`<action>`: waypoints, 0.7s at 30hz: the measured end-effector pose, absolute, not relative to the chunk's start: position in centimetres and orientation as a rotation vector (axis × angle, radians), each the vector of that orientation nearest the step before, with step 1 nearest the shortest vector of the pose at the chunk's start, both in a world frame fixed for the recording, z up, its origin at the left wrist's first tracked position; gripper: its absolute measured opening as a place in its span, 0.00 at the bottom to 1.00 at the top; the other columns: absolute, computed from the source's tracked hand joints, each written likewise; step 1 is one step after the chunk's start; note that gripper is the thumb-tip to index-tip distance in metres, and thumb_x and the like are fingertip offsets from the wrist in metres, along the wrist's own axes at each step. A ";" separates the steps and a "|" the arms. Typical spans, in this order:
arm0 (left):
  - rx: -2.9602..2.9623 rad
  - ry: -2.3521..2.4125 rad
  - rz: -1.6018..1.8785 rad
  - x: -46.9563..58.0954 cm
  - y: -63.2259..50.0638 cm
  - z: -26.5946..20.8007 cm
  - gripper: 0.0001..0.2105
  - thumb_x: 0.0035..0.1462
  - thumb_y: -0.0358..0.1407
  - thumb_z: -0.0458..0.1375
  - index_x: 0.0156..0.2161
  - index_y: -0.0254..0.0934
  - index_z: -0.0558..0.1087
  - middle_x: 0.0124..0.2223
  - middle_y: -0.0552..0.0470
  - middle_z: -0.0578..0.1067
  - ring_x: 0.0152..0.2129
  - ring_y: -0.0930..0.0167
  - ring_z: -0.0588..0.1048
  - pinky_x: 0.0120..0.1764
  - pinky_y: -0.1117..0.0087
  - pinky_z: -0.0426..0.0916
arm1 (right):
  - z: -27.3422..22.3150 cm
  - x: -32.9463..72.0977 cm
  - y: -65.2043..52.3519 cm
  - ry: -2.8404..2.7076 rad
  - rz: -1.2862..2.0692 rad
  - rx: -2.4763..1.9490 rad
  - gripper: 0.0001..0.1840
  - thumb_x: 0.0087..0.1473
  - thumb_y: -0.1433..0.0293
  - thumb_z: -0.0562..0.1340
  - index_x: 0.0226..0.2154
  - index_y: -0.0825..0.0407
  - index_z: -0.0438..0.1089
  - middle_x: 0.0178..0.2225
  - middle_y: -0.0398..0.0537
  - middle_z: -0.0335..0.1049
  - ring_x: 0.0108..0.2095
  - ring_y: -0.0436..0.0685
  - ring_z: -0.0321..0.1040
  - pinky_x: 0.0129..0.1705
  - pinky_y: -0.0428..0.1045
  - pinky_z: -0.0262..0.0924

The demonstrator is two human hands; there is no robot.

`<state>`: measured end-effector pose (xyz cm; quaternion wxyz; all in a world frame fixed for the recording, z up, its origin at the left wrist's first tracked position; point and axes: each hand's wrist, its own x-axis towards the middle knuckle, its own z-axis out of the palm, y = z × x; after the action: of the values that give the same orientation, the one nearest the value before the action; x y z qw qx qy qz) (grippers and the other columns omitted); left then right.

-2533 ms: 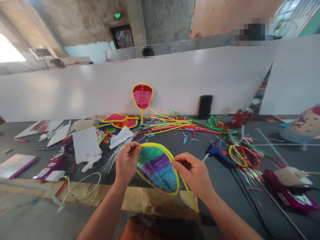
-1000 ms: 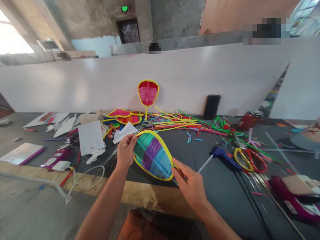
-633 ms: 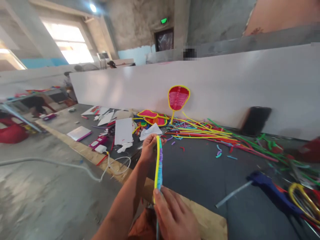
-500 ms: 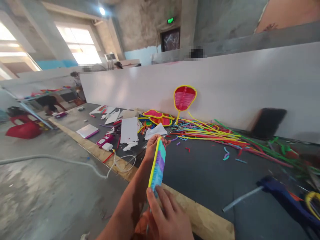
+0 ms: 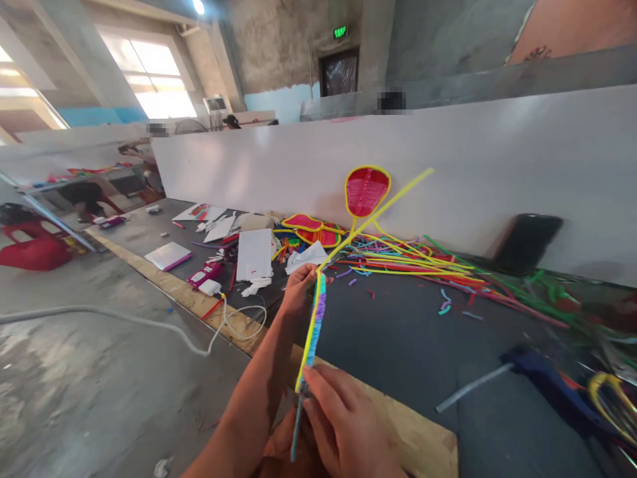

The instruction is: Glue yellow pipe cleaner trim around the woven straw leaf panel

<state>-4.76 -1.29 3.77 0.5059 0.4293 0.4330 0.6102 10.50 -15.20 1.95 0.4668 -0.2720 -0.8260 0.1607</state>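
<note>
Yellow-rimmed panel (image 5: 316,325) was edge-on | left hand (image 5: 300,283) pinched 12 o'clock tip | right hand (image 5: 343,411) pinched 6 o'clock end

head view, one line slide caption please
Left hand and right hand hold a yellow-rimmed panel, seen nearly edge-on, by a dark table bearing colored stems.

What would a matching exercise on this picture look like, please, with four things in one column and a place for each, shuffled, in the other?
Column one
1. Left hand
2. Black phone
3. Right hand
4. Blue glue gun

Column two
A. At the near end of the blue-and-purple panel
B. Lying on the dark tabletop
C. At the far end of the blue-and-purple panel
D. Upright against the white board

Right pairs: 1-C, 2-D, 3-A, 4-B
</note>
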 end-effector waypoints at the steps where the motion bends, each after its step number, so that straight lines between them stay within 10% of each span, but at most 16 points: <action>1: 1.072 1.037 1.449 -4.7 -0.6 3.8 0.21 0.40 0.50 0.67 0.26 0.35 0.67 0.20 0.58 0.67 0.17 0.77 0.66 0.23 0.76 0.60 | 2.4 11.7 -15.0 -2.008 0.408 -0.656 0.20 0.58 0.75 0.54 0.53 0.52 0.64 0.40 0.54 0.75 0.40 0.56 0.73 0.40 0.48 0.71; 10: 1.793 1.057 0.989 -0.4 -0.8 6.5 0.09 0.50 0.40 0.60 0.30 0.35 0.74 0.26 0.55 0.71 0.23 0.74 0.65 0.27 0.74 0.58 | 7.7 20.5 -10.5 -1.833 0.035 -1.066 0.14 0.58 0.74 0.57 0.45 0.48 0.71 0.42 0.54 0.73 0.43 0.59 0.70 0.45 0.56 0.67; 21: 2.215 0.960 0.641 3.6 -1.2 6.2 0.07 0.57 0.37 0.55 0.35 0.39 0.75 0.32 0.53 0.76 0.30 0.71 0.73 0.34 0.74 0.64 | 3.4 21.7 -6.7 -1.791 0.506 -1.306 0.11 0.58 0.69 0.57 0.38 0.48 0.75 0.34 0.46 0.78 0.33 0.54 0.75 0.38 0.48 0.68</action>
<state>3.59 -1.25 6.20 0.3162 0.8412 0.3647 0.2436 21.68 -6.68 3.36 0.4206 -0.5212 -0.7146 0.2018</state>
